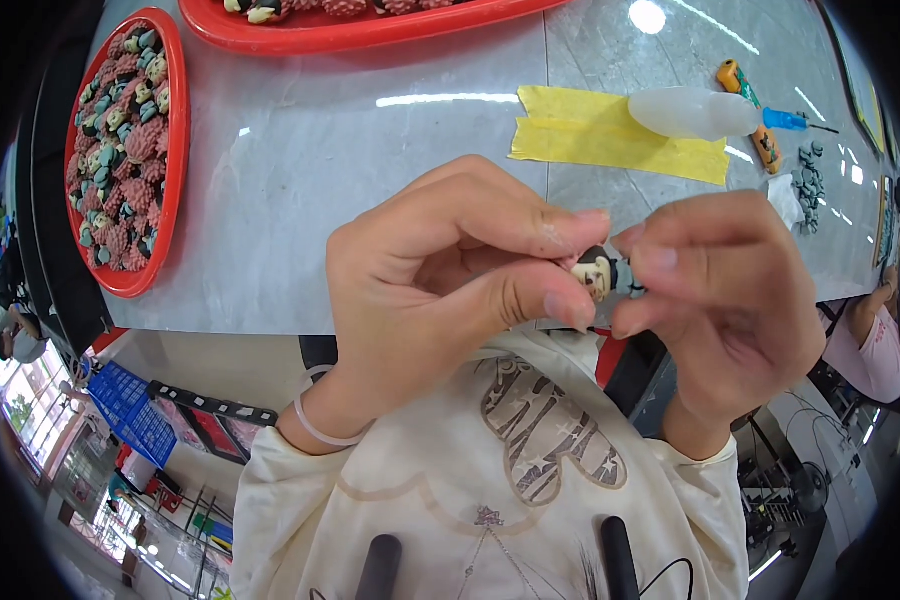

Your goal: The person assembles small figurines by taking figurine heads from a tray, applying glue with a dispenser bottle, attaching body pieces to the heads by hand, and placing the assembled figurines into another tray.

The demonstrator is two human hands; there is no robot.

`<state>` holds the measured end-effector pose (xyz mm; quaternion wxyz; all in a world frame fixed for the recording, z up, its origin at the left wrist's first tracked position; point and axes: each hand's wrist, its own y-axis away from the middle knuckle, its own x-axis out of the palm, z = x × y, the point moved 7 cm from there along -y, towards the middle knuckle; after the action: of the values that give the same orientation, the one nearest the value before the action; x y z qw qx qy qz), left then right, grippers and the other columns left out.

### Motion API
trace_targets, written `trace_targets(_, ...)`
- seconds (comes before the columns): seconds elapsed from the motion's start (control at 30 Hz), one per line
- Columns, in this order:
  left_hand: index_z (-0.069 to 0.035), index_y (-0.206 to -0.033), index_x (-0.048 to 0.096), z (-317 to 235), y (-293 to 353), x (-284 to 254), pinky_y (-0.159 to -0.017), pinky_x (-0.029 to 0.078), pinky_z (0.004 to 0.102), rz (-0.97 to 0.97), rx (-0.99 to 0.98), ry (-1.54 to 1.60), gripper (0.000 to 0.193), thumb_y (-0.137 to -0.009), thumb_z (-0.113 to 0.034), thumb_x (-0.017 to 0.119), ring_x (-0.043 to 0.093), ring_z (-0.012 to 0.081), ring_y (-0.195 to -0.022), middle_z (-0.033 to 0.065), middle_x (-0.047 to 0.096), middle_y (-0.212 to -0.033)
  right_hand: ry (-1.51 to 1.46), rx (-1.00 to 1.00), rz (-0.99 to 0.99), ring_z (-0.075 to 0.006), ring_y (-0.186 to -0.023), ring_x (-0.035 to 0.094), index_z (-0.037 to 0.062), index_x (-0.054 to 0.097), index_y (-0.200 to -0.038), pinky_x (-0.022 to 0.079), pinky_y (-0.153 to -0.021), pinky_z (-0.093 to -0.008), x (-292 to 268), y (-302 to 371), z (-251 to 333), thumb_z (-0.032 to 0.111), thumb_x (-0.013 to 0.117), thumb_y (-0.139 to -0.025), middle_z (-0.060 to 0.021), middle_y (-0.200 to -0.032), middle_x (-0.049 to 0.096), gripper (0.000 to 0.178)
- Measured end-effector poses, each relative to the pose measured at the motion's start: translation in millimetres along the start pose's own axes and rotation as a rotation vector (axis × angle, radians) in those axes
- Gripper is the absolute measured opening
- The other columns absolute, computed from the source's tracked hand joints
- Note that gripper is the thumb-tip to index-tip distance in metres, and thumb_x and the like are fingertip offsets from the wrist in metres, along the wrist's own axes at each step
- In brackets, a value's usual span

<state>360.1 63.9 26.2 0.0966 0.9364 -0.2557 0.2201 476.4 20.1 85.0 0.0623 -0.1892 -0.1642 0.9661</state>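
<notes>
Cream, dark brown and grey-blue, a small moulded figurine (595, 277) is sitting between the fingertips of both hands, just above the near table edge. Thumb and forefinger of the left hand (400, 300) are closing in a narrow pinch on its head end, while the right hand (735, 300) is pinching its grey-blue end with bunched fingertips. Beyond them, crinkled yellow tape (570, 140) is lying flat under a smooth, translucent white squeeze bottle (680, 112), whose blue needle tip (785, 120) is pointing right, across an orange-and-green stick-shaped tool (767, 148). Small grey-blue pieces (810, 190) are clustering nearby, beside crumpled white tissue (785, 203). Glossy grey, the marbled tabletop (290, 180) is reflecting the lights and bearing an oval red tray (177, 190) heaped with knobbly pink, cream and grey-blue pieces; another red tray (370, 43) is standing at the far side. Below, a blue plastic crate (130, 410) is showing at left, and a person in pink (875, 355) is sitting at right.
</notes>
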Motion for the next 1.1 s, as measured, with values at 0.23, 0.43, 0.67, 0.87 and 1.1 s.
trace_targets(0.23, 0.004, -0.086, 0.052, 1, -1, 0, -0.063, 0.047, 0.0236, 0.018, -0.025, -0.037, 0.03, -0.067, -0.016, 0.066, 0.057, 0.017, -0.071, 0.0124, 0.054, -0.077, 0.007, 0.0, 0.018, -0.019, -0.064, 0.054, -0.0036, 0.052, -0.077, 0.044, -0.058, -0.0246, -1, 2, -3, -0.003, 0.065, -0.06, -0.0171, -0.075, 0.053, 0.021)
trace_targets(0.43, 0.004, -0.085, 0.052, 0, -1, 1, -0.062, 0.046, 0.0217, 0.05, -0.005, -0.058, 0.029, -0.067, -0.015, 0.066, 0.056, 0.0152, -0.07, 0.0136, 0.054, -0.08, -0.001, 0.003, 0.026, -0.0199, -0.065, 0.055, -0.0039, 0.053, -0.078, 0.044, -0.058, -0.0243, -2, 2, -2, -0.008, 0.063, -0.059, -0.018, -0.076, 0.054, 0.022)
trace_targets(0.67, 0.005, -0.087, 0.052, -1, -1, 4, -0.06, 0.046, 0.0197, 0.078, 0.056, -0.121, 0.025, -0.07, -0.011, 0.063, 0.055, 0.0142, -0.068, 0.0147, 0.054, -0.082, -0.137, 0.162, -0.081, -0.0203, -0.068, 0.055, -0.0019, 0.054, -0.078, 0.044, -0.058, -0.0238, -4, 13, -10, -0.008, 0.061, -0.061, -0.0184, -0.078, 0.053, 0.019)
trace_targets(0.87, 0.005, -0.087, 0.052, -4, -1, 7, -0.06, 0.047, 0.0208, 0.12, 0.138, -0.196, 0.023, -0.071, -0.008, 0.061, 0.056, 0.0156, -0.07, 0.0152, 0.054, -0.083, -0.148, 0.179, -0.154, -0.0191, -0.069, 0.054, -0.001, 0.054, -0.077, 0.043, -0.058, -0.0217, -5, 20, -14, -0.007, 0.059, -0.064, -0.0179, -0.079, 0.053, 0.016)
trace_targets(1.1, 0.004, -0.086, 0.05, -3, 1, -3, -0.056, 0.048, 0.025, 0.014, 0.161, -0.084, 0.023, -0.073, -0.012, 0.06, 0.057, 0.0196, -0.068, 0.017, 0.053, -0.084, -0.321, 0.316, -0.357, -0.0124, -0.058, 0.047, -0.0016, 0.049, -0.074, 0.041, -0.048, -0.0217, -35, 27, -28, 0.006, 0.055, -0.071, -0.0203, -0.081, 0.052, 0.01)
